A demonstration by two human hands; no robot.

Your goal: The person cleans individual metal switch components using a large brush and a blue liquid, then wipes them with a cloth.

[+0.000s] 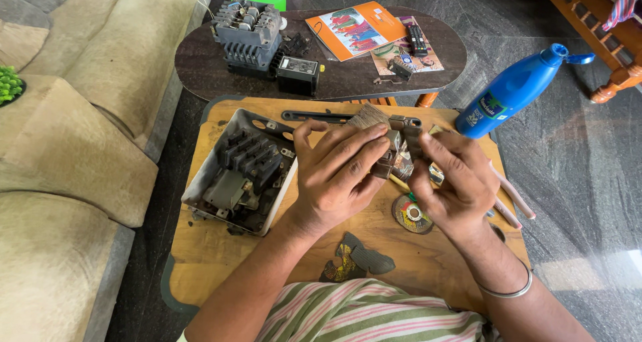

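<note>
My left hand [338,171] and right hand [455,181] both close on a small metal part [399,148] above the wooden table [207,248] — left of it lies the open grey switch box [237,175], then a blue bottle [511,91], then a small grinding disc [412,214].

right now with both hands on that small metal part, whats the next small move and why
Probably keep both hands, left hand and right hand, on the small metal part and lower it toward the wooden board: it is held in mid-air above the grinding disc.
</note>
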